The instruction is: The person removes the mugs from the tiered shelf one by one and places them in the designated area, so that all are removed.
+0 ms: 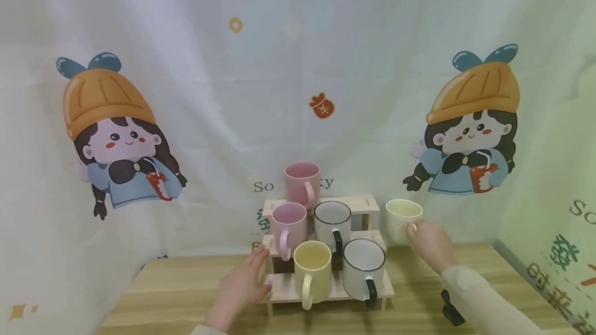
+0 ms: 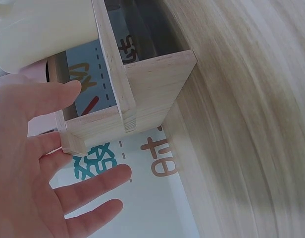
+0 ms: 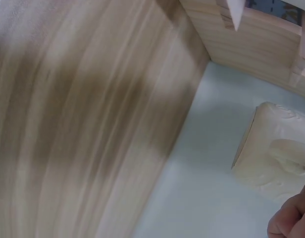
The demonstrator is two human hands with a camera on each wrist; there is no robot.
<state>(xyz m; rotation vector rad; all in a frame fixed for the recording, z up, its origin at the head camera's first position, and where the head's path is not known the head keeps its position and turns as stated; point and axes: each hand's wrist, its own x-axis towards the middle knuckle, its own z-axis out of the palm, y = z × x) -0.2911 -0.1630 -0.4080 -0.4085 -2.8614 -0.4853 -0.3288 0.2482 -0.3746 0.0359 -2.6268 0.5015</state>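
My right hand (image 1: 434,246) grips a cream mug (image 1: 399,221) by its handle. It holds the mug upright in the air, off the right side of a three-tier wooden stand (image 1: 283,288). Raised relief patterns show on this mug (image 3: 266,139) in the right wrist view. At the stand's left side, my left hand (image 1: 239,286) has its fingers spread, fingertips right at the shelf ends. A pink mug (image 1: 295,185) stands on the top tier. Below it are a lilac mug (image 1: 279,225) and a black-rimmed white mug (image 1: 327,225). The bottom tier bears a yellow mug (image 1: 321,273) and another black-rimmed white mug (image 1: 356,275).
The stand rests on a wood-grain table (image 1: 186,283). A printed white cloth (image 1: 209,118) hangs behind the table and along its sides. Beneath the right forearm shows a small black object (image 1: 451,309). The bottom mugs' handles stick out past the stand's front edge.
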